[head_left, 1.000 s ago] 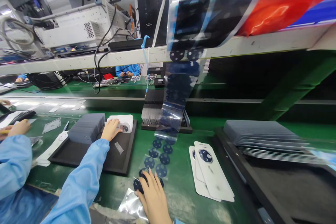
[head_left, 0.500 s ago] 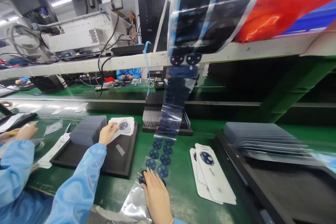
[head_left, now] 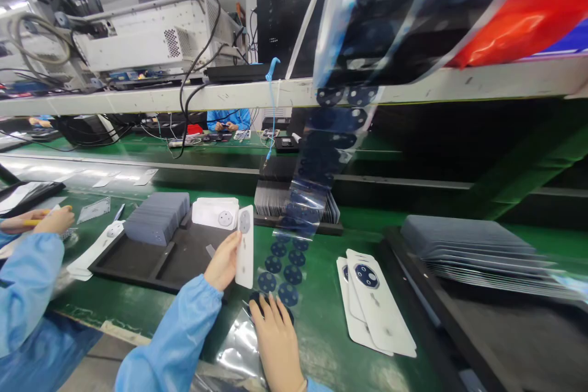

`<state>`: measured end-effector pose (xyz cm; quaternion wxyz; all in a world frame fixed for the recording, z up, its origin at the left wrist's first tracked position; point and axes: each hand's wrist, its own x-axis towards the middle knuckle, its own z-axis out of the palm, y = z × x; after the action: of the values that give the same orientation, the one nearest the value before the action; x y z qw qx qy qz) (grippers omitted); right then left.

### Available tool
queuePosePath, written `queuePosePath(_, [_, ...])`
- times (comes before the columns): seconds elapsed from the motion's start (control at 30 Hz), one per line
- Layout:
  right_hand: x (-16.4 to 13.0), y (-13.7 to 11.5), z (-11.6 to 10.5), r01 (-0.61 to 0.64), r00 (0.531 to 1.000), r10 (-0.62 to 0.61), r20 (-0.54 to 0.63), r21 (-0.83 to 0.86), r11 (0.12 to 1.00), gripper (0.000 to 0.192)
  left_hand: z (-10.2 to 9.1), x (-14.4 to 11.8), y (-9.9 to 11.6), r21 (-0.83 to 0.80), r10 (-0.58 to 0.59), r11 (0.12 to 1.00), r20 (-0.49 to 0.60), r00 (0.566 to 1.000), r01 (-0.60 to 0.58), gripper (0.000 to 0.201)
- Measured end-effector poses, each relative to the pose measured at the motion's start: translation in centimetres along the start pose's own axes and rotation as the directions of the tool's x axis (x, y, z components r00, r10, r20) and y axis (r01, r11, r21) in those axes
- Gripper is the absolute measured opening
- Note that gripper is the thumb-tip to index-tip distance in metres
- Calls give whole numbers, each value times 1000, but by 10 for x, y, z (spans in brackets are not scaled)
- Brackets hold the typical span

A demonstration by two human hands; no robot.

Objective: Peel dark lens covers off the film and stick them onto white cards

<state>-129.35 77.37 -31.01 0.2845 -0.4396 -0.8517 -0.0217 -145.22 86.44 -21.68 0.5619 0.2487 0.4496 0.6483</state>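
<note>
My left hand [head_left: 223, 262] holds a white card [head_left: 245, 247] with a round grey part at its top, lifted off the black tray [head_left: 138, 263] and close to the film strip. My right hand [head_left: 275, 337] rests on the green bench, fingertips on a dark round sticker [head_left: 257, 301] at the lower end of a clear film strip [head_left: 294, 239]. The strip carries several dark blue round stickers and hangs down from the shelf above. A stack of white cards [head_left: 215, 213] and a stack of grey cards [head_left: 156, 219] lie on the tray.
Finished white cards [head_left: 376, 306] with blue rings lie to the right of the strip. A large black tray [head_left: 505, 331] holds fanned grey cards [head_left: 478, 242]. Another person's hands [head_left: 43, 220] work at far left. More grey cards [head_left: 271, 201] stand behind the strip.
My left hand picked one white card off the tray's stack and carried it right toward the strip. My right hand stayed on the sticker at the strip's end.
</note>
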Motion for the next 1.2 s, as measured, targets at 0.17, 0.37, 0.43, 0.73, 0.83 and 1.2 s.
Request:
queuePosePath(0.17, [-1,-5,-3,-48,997,43,59,96,994,39,26,-1,-24,-195,-76,977,66,995,88,14])
queuePosePath(0.37, [11,-4,-24,-347,904,216,368,339,874,31,27,4,-43,-299,-104,948,40,994,112,11])
queuePosePath(0.43, [19,2,-38,-408,864,195,464,419,811,26,24,4,-45,-300,-102,948,32,994,107,15])
queuePosePath(0.73, [69,63,-93,-737,614,-211,760,648,190,34,24,-5,-46,-145,-61,988,-35,998,55,50])
queuePosePath(0.83, [80,85,-105,-750,653,-100,751,659,51,40,30,-10,-50,-50,-38,998,-48,998,35,50])
queuePosePath(1.2, [98,116,-92,-577,717,468,517,817,-18,44,30,-20,-60,315,22,948,86,996,-48,44])
